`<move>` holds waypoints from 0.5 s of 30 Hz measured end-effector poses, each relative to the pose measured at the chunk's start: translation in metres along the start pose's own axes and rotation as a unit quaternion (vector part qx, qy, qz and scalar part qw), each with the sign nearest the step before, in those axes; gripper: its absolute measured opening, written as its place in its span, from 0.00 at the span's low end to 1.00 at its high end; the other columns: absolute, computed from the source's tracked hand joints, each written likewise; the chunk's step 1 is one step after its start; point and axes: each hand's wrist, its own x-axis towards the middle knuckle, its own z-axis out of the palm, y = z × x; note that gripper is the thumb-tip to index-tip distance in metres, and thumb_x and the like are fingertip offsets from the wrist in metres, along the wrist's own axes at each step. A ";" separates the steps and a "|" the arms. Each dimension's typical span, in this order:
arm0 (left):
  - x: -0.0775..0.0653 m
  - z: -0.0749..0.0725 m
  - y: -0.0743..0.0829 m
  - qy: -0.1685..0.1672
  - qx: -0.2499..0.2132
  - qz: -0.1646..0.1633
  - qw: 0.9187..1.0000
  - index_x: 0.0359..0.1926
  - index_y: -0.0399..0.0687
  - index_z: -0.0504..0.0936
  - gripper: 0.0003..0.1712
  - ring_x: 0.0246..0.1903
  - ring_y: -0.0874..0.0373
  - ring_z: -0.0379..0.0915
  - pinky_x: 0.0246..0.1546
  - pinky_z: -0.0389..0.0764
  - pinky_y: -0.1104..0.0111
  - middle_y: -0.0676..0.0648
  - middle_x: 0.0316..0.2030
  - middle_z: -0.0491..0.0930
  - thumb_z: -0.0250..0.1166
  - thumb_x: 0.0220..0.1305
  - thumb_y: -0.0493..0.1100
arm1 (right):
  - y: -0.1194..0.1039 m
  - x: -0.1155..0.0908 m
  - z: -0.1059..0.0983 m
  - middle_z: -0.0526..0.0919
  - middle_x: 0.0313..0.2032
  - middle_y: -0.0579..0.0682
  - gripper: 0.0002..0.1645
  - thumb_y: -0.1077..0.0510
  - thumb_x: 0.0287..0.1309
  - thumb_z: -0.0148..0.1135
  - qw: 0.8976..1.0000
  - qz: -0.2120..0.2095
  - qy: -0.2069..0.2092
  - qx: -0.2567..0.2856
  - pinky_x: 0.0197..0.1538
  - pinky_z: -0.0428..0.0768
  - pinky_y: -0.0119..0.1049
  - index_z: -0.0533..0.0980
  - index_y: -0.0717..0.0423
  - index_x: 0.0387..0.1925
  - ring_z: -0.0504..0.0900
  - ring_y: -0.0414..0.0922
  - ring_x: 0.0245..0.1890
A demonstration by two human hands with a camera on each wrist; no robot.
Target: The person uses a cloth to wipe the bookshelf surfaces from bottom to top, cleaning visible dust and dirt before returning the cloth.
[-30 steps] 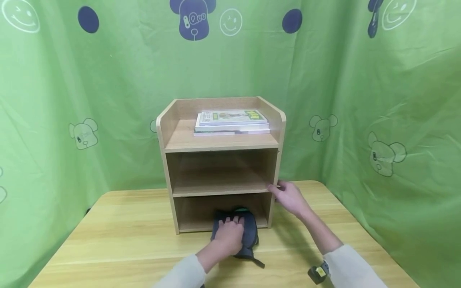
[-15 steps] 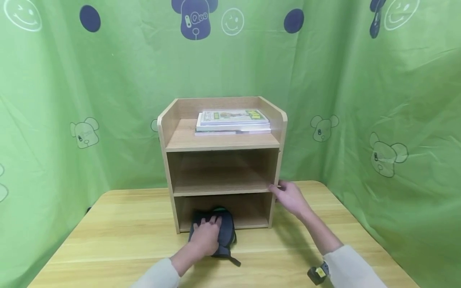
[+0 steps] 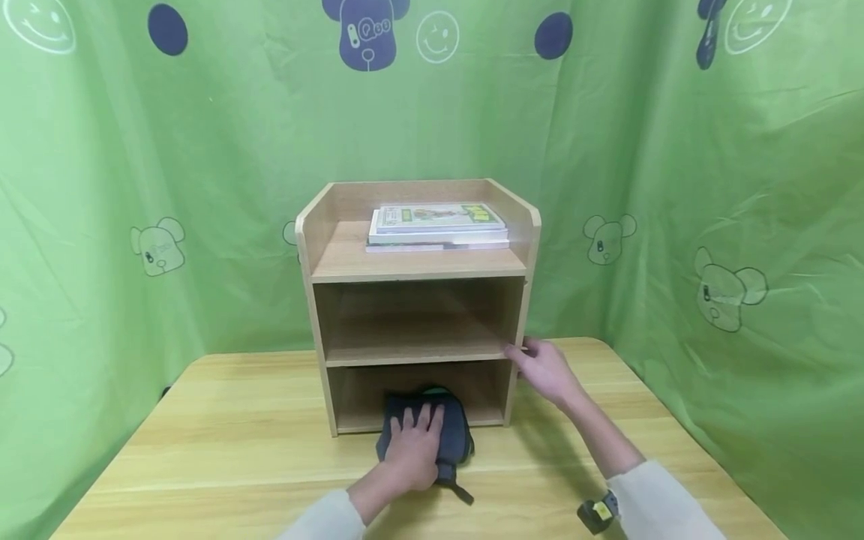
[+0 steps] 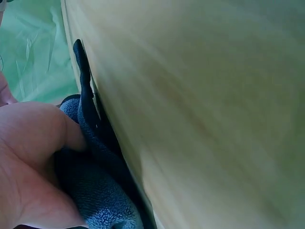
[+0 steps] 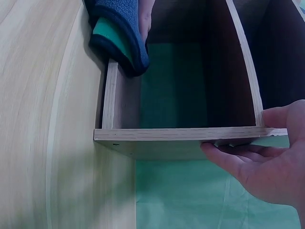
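On the lower front edge of a small wooden shelf (image 3: 425,360) lies a dark blue terry cleaning cloth (image 3: 454,431) with dark edging and a strap. Its green underside shows in the right wrist view, where the cloth (image 5: 121,24) overlaps the bottom board. My left hand (image 3: 413,450) presses on top of it, fingers spread and nearly straight. Seen from the left wrist, the hand (image 4: 33,157) rests against the bunched fabric. My right hand (image 3: 545,371) grips the shelf's right side panel, thumb at the middle board's front edge and fingers on the outer face (image 5: 271,157).
Several stacked books (image 3: 439,227) lie on the shelf's top level. The shelf stands on a light wooden table (image 3: 243,450). Green printed curtains (image 3: 223,150) surround the table at the back and sides.
My left hand slid left along the shelf's bottom edge with the cloth, then came partway back right. My right hand has kept its grip on the side panel.
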 end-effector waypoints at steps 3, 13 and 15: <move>0.001 -0.006 -0.003 -0.012 -0.029 0.006 0.999 0.76 0.46 0.62 0.51 0.69 0.31 0.63 0.67 0.66 0.38 0.38 0.73 0.64 0.73 0.52 0.40 | 0.000 0.001 0.000 0.77 0.60 0.73 0.37 0.44 0.73 0.52 1.000 -0.004 0.000 -0.001 0.54 0.83 0.55 0.68 0.71 0.67 0.86 0.61 0.47; -0.002 -0.053 -0.030 -0.013 -0.215 0.008 0.976 0.73 0.34 0.65 0.53 0.62 0.38 0.75 0.63 0.76 0.49 0.33 0.65 0.75 0.77 0.55 0.56 | 0.002 0.002 0.000 0.79 0.59 0.72 0.36 0.43 0.73 0.52 1.000 -0.006 0.004 0.001 0.52 0.84 0.52 0.70 0.70 0.65 0.87 0.60 0.46; -0.004 -0.066 -0.038 0.003 -0.231 0.010 0.973 0.71 0.35 0.69 0.46 0.61 0.40 0.76 0.62 0.77 0.49 0.34 0.63 0.78 0.74 0.60 0.55 | 0.001 0.002 0.000 0.78 0.59 0.73 0.36 0.43 0.73 0.52 1.000 -0.008 0.002 0.001 0.52 0.84 0.53 0.70 0.71 0.65 0.87 0.61 0.46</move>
